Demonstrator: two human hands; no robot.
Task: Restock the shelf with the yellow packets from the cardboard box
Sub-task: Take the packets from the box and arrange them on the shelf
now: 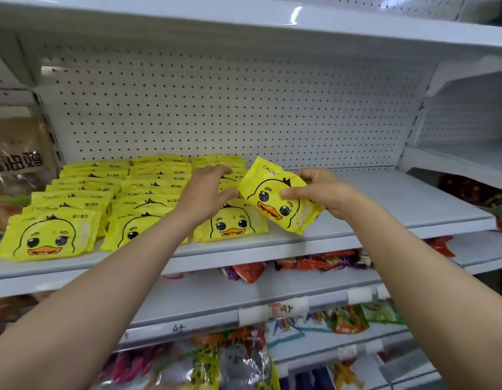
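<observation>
Head view: the right hand [326, 190] grips a yellow packet [278, 197] just above the shelf [385, 204], thumb on its duck face. The packet's long axis tilts down to the right, logo end up-left. The left hand [207, 192], fingers relaxed, seems to touch its left edge over the rows of packets [103, 198].

The right hand [326, 190] grips a tilted yellow packet [280, 197] just above the white shelf [385, 204], thumb across its duck face. The left hand [207, 192] rests on the third row of packets [230, 220], its fingers [230, 194] touching the held packet's edge. Two more packet rows [83, 209] lie to the left, overlapping toward the pegboard back [216, 108].
</observation>
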